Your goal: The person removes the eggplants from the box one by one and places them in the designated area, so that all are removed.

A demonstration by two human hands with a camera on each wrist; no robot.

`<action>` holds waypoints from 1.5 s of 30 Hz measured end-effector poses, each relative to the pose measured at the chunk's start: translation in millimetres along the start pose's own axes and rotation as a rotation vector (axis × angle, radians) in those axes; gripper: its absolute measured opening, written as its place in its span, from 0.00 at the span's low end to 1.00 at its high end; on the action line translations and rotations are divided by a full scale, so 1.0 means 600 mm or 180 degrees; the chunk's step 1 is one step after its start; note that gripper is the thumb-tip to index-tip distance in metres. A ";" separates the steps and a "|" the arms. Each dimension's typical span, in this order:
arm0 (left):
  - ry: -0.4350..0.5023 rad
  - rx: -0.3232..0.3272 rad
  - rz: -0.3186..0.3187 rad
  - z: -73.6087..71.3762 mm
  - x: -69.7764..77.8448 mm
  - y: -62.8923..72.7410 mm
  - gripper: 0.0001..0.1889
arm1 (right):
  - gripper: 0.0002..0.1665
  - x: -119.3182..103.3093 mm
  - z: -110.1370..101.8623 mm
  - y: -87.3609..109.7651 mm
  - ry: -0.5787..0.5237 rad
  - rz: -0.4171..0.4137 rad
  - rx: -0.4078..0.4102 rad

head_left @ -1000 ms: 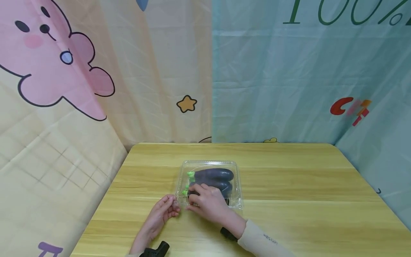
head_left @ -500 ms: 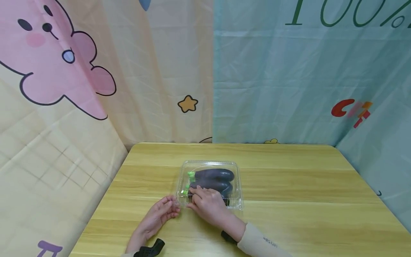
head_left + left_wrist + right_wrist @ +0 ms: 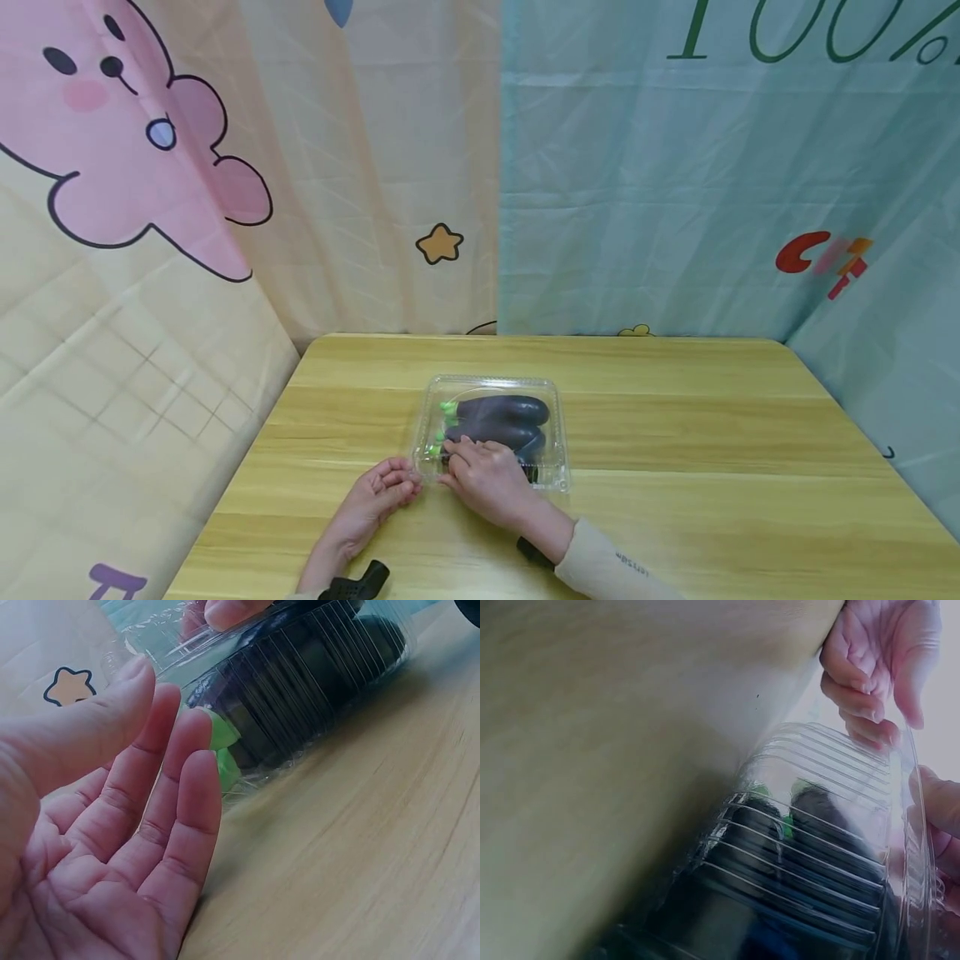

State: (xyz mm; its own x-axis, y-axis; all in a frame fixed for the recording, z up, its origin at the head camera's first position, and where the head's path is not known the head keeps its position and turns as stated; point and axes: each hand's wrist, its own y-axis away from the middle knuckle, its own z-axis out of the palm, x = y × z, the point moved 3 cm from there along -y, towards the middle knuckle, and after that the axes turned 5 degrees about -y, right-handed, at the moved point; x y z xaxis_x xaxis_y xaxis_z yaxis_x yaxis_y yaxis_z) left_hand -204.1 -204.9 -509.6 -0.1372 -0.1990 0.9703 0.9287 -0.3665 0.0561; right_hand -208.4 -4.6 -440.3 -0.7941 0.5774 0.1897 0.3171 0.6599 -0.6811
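A clear plastic box (image 3: 557,433) stands on the table, holding several dark purple eggplants (image 3: 504,408) with bright green stems. My left hand (image 3: 375,498) is at the box's near left corner, thumb and forefinger pinching the edge there. The other left fingers (image 3: 196,802) are bent loosely beside the box, as the left wrist view shows. Along the near side, my right hand (image 3: 491,485) pinches the rim, thumb in front and fingers over the top. The right wrist view shows ribbed clear wall (image 3: 832,750) between the camera and the eggplants.
The wooden table (image 3: 675,433) has a rounded far edge, with printed curtains (image 3: 637,208) behind it and at both sides. Black wrist mounts (image 3: 358,582) are strapped below both hands. The box sits left of the table's centre.
My right fingers have lowered onto the box's near edge. My left hand dipped slightly left and back, and its thumb has shifted at the corner. The box and eggplants stay in place.
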 end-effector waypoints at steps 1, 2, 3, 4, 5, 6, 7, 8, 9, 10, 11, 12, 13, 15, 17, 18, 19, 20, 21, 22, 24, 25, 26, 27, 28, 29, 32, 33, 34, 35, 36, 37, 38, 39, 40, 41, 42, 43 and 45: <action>-0.0008 0.0028 -0.0006 0.000 0.000 0.000 0.11 | 0.16 0.000 0.000 0.000 0.0019 -0.0005 -0.0003; -0.0016 0.0051 -0.0005 0.001 0.001 -0.001 0.11 | 0.16 0.001 0.000 0.000 0.0036 -0.0010 -0.0003; -0.0019 0.0077 -0.0003 0.002 0.002 -0.002 0.11 | 0.16 0.001 0.001 0.000 0.0047 -0.0014 0.0001; -0.0023 0.0110 -0.0006 0.002 0.002 -0.002 0.11 | 0.16 0.001 0.000 0.000 0.0050 -0.0013 0.0007; -0.0019 0.0146 -0.0002 0.003 0.002 -0.003 0.11 | 0.16 0.002 0.000 0.000 0.0048 -0.0012 0.0018; -0.0003 0.0186 -0.0001 0.005 0.003 -0.003 0.11 | 0.16 0.002 0.000 0.000 0.0044 -0.0014 0.0027; 0.0002 0.0227 0.0005 0.006 0.003 -0.004 0.11 | 0.16 0.002 0.001 0.000 0.0039 -0.0017 0.0032; 0.0024 0.0264 0.0014 0.008 0.003 -0.003 0.11 | 0.16 0.002 0.001 0.000 0.0028 -0.0022 0.0037; 0.0057 0.0302 0.0022 0.010 0.003 -0.003 0.10 | 0.16 0.002 0.002 0.001 0.0023 -0.0029 0.0039; 0.0091 0.0334 0.0033 0.011 0.003 -0.003 0.10 | 0.16 0.001 0.002 0.001 0.0013 -0.0037 0.0044; 0.0128 0.0349 0.0051 0.013 0.002 -0.002 0.10 | 0.16 0.001 0.002 0.001 0.0006 -0.0049 0.0047; 0.0164 0.0357 0.0070 0.015 0.002 -0.002 0.10 | 0.16 0.001 0.003 0.002 0.0008 -0.0060 0.0048; 0.0193 0.0359 0.0097 0.017 0.003 -0.002 0.10 | 0.16 0.001 0.003 0.002 0.0007 -0.0067 0.0050; 0.0242 0.0343 0.0150 0.019 0.003 -0.002 0.10 | 0.15 0.002 0.004 0.003 0.0007 -0.0070 0.0062; 0.0274 0.0324 0.0190 0.021 0.002 -0.002 0.10 | 0.15 0.003 0.003 0.005 -0.0015 -0.0055 0.0079; 0.0285 0.0316 0.0207 0.021 0.001 -0.002 0.10 | 0.15 0.003 0.003 0.006 -0.0021 -0.0042 0.0082; 0.0293 0.0304 0.0218 0.022 0.001 -0.002 0.10 | 0.15 0.004 0.003 0.007 -0.0028 -0.0030 0.0083; 0.0299 0.0288 0.0225 0.022 0.001 -0.003 0.09 | 0.15 0.004 0.003 0.007 -0.0031 -0.0023 0.0082; 0.0310 0.0273 0.0227 0.022 0.000 -0.003 0.09 | 0.15 0.005 0.003 0.008 -0.0034 -0.0021 0.0079; 0.0321 0.0258 0.0226 0.023 0.000 -0.003 0.09 | 0.15 0.005 0.003 0.009 -0.0035 -0.0028 0.0076; 0.0321 0.0245 0.0213 0.023 0.000 -0.003 0.08 | 0.14 0.004 0.003 0.009 -0.0023 -0.0065 0.0049; 0.0322 0.0251 0.0200 0.023 -0.001 -0.003 0.08 | 0.14 0.003 0.002 0.009 -0.0013 -0.0097 0.0030; 0.0327 0.0258 0.0183 0.023 0.000 -0.004 0.08 | 0.15 0.002 0.002 0.009 -0.0007 -0.0130 0.0013; 0.0327 0.0262 0.0174 0.022 0.000 -0.004 0.08 | 0.16 0.001 0.002 0.008 0.0005 -0.0166 -0.0010; 0.0327 0.0275 0.0172 0.022 0.000 -0.004 0.07 | 0.17 0.000 0.002 0.008 0.0027 -0.0204 -0.0041; 0.0319 0.0270 0.0185 0.022 0.001 -0.005 0.07 | 0.17 0.000 0.002 0.007 0.0070 -0.0245 -0.0083; 0.0302 0.0254 0.0241 0.021 0.004 -0.005 0.07 | 0.16 -0.002 0.002 0.004 0.0282 -0.0372 -0.0206; 0.0291 0.0254 0.0264 0.020 0.004 -0.005 0.06 | 0.15 -0.002 0.003 0.003 0.0362 -0.0417 -0.0238; 0.0278 0.0253 0.0281 0.020 0.004 -0.005 0.06 | 0.15 -0.002 0.004 0.003 0.0432 -0.0454 -0.0263; 0.0267 0.0243 0.0296 0.020 0.004 -0.005 0.06 | 0.14 -0.002 0.004 0.002 0.0487 -0.0481 -0.0279; 0.0268 0.0248 0.0293 0.020 0.004 -0.006 0.06 | 0.15 -0.002 0.005 0.002 0.0520 -0.0500 -0.0284; 0.0265 0.0256 0.0285 0.020 0.003 -0.006 0.06 | 0.14 -0.002 0.005 0.002 0.0522 -0.0502 -0.0283; 0.0263 0.0248 0.0292 0.020 0.003 -0.006 0.06 | 0.14 -0.002 0.006 0.002 0.0527 -0.0503 -0.0275; 0.0270 0.0237 0.0295 0.020 0.003 -0.006 0.05 | 0.14 -0.002 0.006 0.002 0.0522 -0.0496 -0.0268; 0.0279 0.0227 0.0300 0.020 0.003 -0.006 0.05 | 0.13 -0.002 0.006 0.002 0.0507 -0.0479 -0.0264; 0.0286 0.0224 0.0301 0.021 0.003 -0.006 0.05 | 0.13 -0.002 0.006 0.002 0.0489 -0.0461 -0.0258; 0.0298 0.0222 0.0297 0.021 0.003 -0.005 0.05 | 0.13 -0.002 0.006 0.003 0.0480 -0.0451 -0.0248; 0.0302 0.0222 0.0295 0.022 0.003 -0.005 0.05 | 0.12 -0.002 0.006 0.003 0.0477 -0.0439 -0.0245; 0.0317 0.0223 0.0295 0.024 0.002 -0.003 0.05 | 0.12 -0.003 0.006 0.005 0.0456 -0.0430 -0.0226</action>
State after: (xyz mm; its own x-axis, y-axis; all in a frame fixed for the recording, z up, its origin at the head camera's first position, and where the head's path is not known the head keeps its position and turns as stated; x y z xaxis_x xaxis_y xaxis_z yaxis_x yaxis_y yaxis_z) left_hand -201.2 -191.2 -505.0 -0.0800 -0.3195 0.9442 0.9603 -0.2787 -0.0130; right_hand -208.1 -5.4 -445.4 -0.7516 0.5404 0.3781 0.2525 0.7654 -0.5920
